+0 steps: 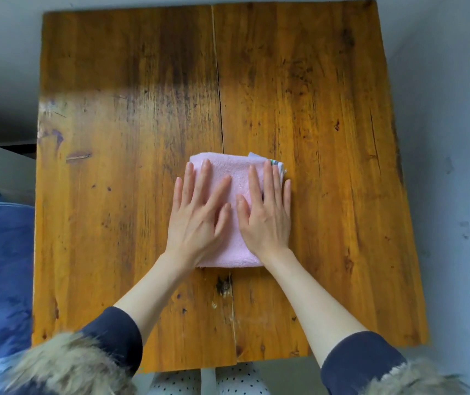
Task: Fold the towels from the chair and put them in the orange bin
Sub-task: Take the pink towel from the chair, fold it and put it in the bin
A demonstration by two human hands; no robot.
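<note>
Your left hand (196,220) and right hand (266,215) lie flat on one folded pink towel (232,175) in the middle of the wooden table (114,138), fingers straight and a little spread. Your hands hide most of it. A small tag (278,163) pokes out at its far right corner

Wooden table (299,95), orange-brown, seen from above. Top made of two wide planks; dark crack runs between them from far edge to near edge. Grain streaked with dark stains, scratches, small knots; pale glare patch on left plank. Folded pink towel (235,172) lies flat on table at centre, straddling crack. Patterned cloth corner (280,166) shows at towel's far right edge. Left hand (196,220) and right hand (266,216) press flat on towel.
</note>
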